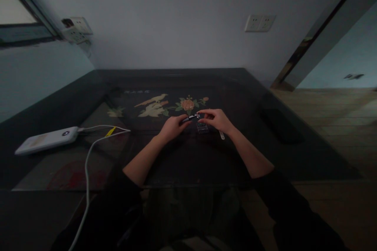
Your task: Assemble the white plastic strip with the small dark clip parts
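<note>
My left hand (173,127) is closed around a slim dark tool (190,118) with a silvery edge, shaped like a pen or small knife. Its far end points right, to the fingertips of my right hand (216,119). Those fingers are pinched together at the tool's end, on something small and shiny that I cannot make out. Just below them on the table lies a small dark case (202,127) with compartments, its contents too dim to tell. A flat pale strip (221,135) with a hole at its end sticks out beneath my right wrist.
The dark glossy table (182,157) has a bird-and-flower picture (156,108). On the left lies a white power bank (48,141) with a white cable (87,172) running off the near edge. A dark flat object (281,125) lies at right. Wall sockets (260,23) are behind.
</note>
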The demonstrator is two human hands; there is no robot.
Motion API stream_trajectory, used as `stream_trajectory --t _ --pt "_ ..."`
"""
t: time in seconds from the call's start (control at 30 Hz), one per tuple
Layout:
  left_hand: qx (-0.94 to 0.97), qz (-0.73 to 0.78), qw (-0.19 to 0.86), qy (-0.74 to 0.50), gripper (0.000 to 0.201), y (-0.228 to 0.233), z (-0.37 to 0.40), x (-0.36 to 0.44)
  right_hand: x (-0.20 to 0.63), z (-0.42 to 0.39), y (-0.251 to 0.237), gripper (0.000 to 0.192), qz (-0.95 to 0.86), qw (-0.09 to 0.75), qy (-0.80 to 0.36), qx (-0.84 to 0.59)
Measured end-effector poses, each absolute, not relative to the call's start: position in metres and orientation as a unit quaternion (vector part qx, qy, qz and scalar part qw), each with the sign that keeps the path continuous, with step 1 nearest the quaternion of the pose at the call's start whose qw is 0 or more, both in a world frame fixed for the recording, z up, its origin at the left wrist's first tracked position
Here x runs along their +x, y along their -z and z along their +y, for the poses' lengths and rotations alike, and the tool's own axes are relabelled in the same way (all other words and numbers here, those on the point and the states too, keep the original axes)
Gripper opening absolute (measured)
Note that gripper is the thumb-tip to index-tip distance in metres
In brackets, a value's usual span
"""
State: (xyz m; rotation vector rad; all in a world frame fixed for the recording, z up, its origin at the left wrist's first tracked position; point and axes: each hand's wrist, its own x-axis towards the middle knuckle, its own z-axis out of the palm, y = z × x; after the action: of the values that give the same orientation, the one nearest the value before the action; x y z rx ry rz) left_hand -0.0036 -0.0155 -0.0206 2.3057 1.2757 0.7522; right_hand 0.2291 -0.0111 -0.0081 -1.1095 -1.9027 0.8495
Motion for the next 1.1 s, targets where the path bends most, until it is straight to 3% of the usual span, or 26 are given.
stream_trajectory --t 0.23,0.47,0.6,0.7,0.8,1.1 --pt "0.766 0.461 0.286 -0.345 0.029 0.030 -0.017 0.010 0.211 -0.019 0.018 0.052 -0.676 0.480 -0.366 -0.423" --pt "0.740 0.440 0.332 -0.386 0.028 0.032 -0.016 0.014 0.210 -0.018 0.016 0.057 -0.659 0.495 -0.389 -0.411" --pt "0.672 0.430 0.441 -0.411 0.037 0.028 -0.015 0.014 0.213 -0.016 0.013 0.064 -0.652 0.502 -0.389 -0.414" --pt "0.607 0.389 0.542 -0.432 0.045 0.026 -0.016 0.016 0.211 -0.019 0.013 0.050 -0.662 0.490 -0.369 -0.432" --pt "0.591 0.352 0.577 -0.442 0.047 0.029 -0.017 0.018 0.206 -0.023 0.013 0.035 -0.684 0.476 -0.336 -0.439" --pt "0.592 0.295 0.653 -0.369 0.052 0.029 -0.030 0.027 0.196 -0.029 0.014 0.038 -0.714 0.482 -0.302 -0.408"
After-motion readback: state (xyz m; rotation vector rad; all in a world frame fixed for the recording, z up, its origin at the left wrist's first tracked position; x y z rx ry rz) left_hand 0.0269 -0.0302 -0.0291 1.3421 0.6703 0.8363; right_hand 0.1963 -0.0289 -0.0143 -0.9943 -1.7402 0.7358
